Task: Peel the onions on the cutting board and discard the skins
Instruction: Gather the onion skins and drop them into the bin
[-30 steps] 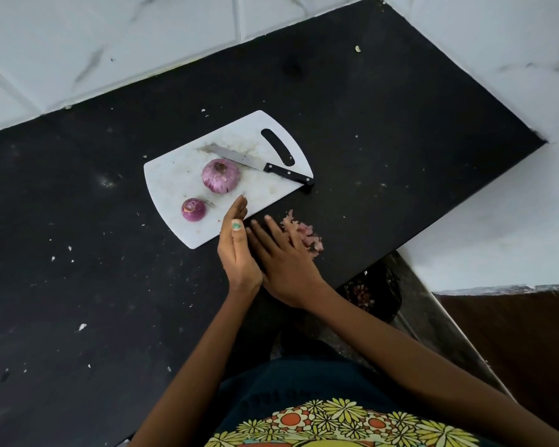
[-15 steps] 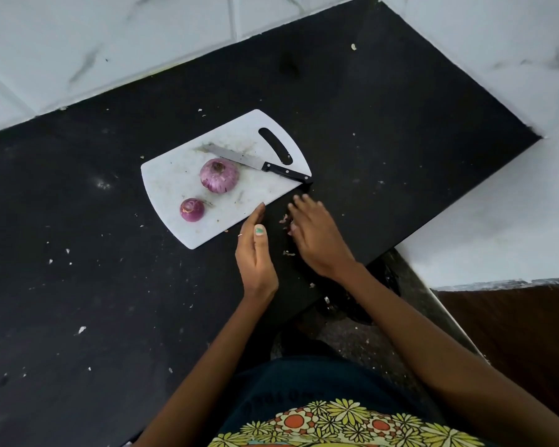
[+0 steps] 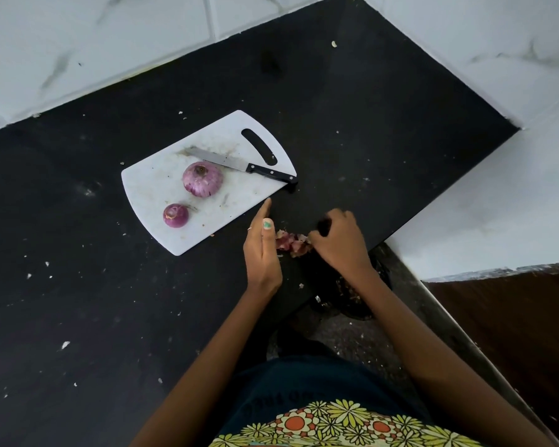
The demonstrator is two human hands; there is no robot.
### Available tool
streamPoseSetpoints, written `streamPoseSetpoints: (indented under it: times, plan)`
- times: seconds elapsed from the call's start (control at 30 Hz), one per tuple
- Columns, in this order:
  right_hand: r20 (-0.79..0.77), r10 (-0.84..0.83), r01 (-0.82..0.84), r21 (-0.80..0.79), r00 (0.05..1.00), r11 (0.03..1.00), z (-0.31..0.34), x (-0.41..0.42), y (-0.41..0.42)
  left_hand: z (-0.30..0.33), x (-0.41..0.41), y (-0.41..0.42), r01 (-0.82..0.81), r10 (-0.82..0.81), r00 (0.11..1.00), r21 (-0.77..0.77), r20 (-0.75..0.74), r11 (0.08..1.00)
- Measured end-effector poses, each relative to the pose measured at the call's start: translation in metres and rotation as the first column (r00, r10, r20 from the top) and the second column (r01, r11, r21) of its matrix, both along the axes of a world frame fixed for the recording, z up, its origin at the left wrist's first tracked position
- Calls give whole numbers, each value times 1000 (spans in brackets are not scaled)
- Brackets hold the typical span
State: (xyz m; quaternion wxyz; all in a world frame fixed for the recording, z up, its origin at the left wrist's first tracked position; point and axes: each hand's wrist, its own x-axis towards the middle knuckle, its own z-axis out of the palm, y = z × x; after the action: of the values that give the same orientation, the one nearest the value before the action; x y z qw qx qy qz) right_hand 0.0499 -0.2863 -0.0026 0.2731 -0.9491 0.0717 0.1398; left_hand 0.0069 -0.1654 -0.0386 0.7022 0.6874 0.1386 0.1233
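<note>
Two purple onions lie on the white cutting board (image 3: 149, 185): a large one (image 3: 202, 179) near the middle and a small one (image 3: 175, 215) toward the near-left corner. A small heap of pink onion skins (image 3: 291, 243) sits on the black counter between my hands, just off the board's near-right edge. My left hand (image 3: 261, 246) stands on edge with straight fingers against the heap's left side. My right hand (image 3: 338, 240) curls its fingers at the heap's right side, touching the skins.
A black-handled knife (image 3: 239, 164) lies across the board behind the large onion. White crumbs dot the black counter (image 3: 78, 285). A dark bin (image 3: 352, 295) with scraps sits below the counter's near edge. White tiled walls stand behind and to the right.
My right hand has swung out to the right of the skins and curled its fingers. The heap, hidden half a second ago, shows again between my two hands. The onions stayed put.
</note>
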Motion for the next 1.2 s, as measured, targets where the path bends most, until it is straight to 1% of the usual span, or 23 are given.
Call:
streamPoseSetpoints:
  times: [0.07, 0.13, 0.2, 0.23, 0.27, 0.33, 0.37, 0.43, 0.5, 0.53, 0.63, 0.7, 0.8, 0.9, 1.0, 1.1, 1.2]
  plan:
    - [-23, 27, -26, 51, 999, 998, 3, -4, 13, 1, 3, -6, 83, -85, 996, -49, -30, 995]
    - [-27, 65, -62, 110, 998, 992, 5, -6, 24, 5, 5, -12, 149, -158, 986, -142, -52, 979]
    - [-30, 74, -66, 205, 997, 977, 10, -7, 28, 8, 8, -12, 136, -149, 988, -229, -42, 964]
    - [-16, 57, -52, 244, 998, 968, 12, -6, 26, 10, 10, -9, 101, -114, 993, -251, -36, 963]
    - [10, 40, -41, 248, 999, 968, 14, -5, 22, 12, 11, -5, 56, -67, 997, -263, -34, 963]
    - [54, 72, -81, 174, 996, 981, 15, -1, 13, 13, 14, 7, -33, 24, 999, -268, -39, 963]
    - [39, 125, -129, 130, 991, 983, 15, -1, 10, 13, 15, 13, -62, 52, 998, -269, -44, 961]
    - [-57, 270, -268, 44, 961, 962, 16, -3, 10, 13, 15, 21, -92, 76, 995, -286, -66, 954]
    - [-149, 397, -407, -41, 905, 912, 17, -11, 21, 13, 14, 24, -108, 84, 992, -289, -96, 951]
    - [-168, 442, -460, -86, 881, 884, 17, -16, 30, 13, 13, 23, -114, 87, 990, -285, -107, 952]
    - [-146, 516, -536, -225, 844, 814, 10, -29, 55, 14, 10, 23, -131, 101, 988, -286, -117, 949]
    - [-128, 568, -579, -281, 813, 765, 5, -34, 64, 15, 10, 24, -139, 106, 986, -292, -128, 946]
    - [-91, 640, -633, -307, 763, 711, 8, -38, 63, 17, 11, 26, -158, 115, 981, -299, -156, 941]
    - [-27, 670, -638, -335, 742, 693, 12, -44, 55, 18, 12, 26, -170, 116, 976, -312, -184, 935]
    - [19, 698, -658, -313, 716, 685, 13, -48, 46, 21, 13, 26, -179, 117, 972, -324, -203, 929]
    - [50, 698, -655, -303, 714, 692, 17, -45, 42, 22, 14, 25, -175, 107, 971, -333, -213, 926]
    - [-2, 673, -640, -311, 740, 703, 23, -40, 44, 24, 15, 23, -172, 99, 970, -340, -221, 925]
